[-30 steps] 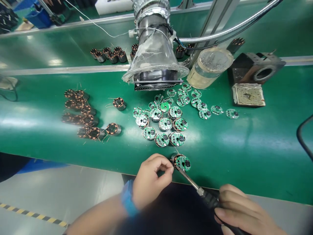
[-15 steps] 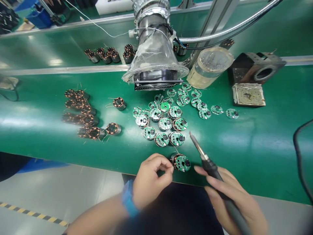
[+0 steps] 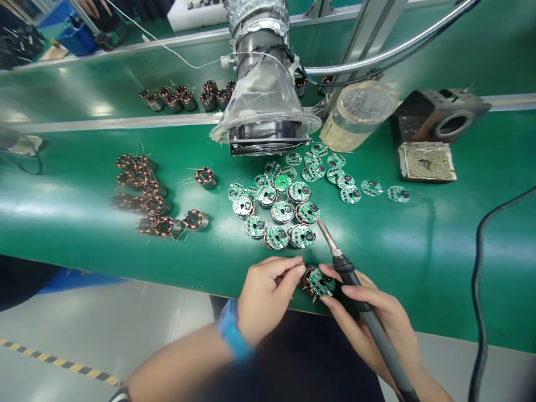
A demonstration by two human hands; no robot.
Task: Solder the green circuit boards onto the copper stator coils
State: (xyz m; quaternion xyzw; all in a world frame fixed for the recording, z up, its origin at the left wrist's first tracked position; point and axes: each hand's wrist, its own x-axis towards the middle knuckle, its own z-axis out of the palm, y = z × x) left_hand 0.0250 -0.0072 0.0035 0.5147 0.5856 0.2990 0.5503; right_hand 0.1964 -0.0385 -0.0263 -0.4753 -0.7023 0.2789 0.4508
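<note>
A round green circuit board on a copper-wound coil [image 3: 319, 282] lies at the belt's near edge, tilted, between my two hands. My left hand [image 3: 268, 296] is next to its left rim, with the fingers closed and nothing visible in them. My right hand [image 3: 372, 315] grips a soldering iron [image 3: 379, 340], whose bare metal tip [image 3: 325, 233] points up the belt, clear of that board and close to a loose heap of similar boards [image 3: 307, 212]. The right fingers reach toward the board's right side. The board's underside is hidden.
Bare copper coils [image 3: 142, 184] stand left on the green belt, with more on a rear belt [image 3: 180, 97]. A clear fume hood with a fan [image 3: 263, 111], a jar [image 3: 358, 117], a metal block [image 3: 439, 120], a worn pad [image 3: 427, 162] and a black cable [image 3: 477, 290] lie around.
The iron has lifted off the board and swung up the belt. My right hand has closed in on the board, which sits slightly further right and more tilted. My left hand has barely moved.
</note>
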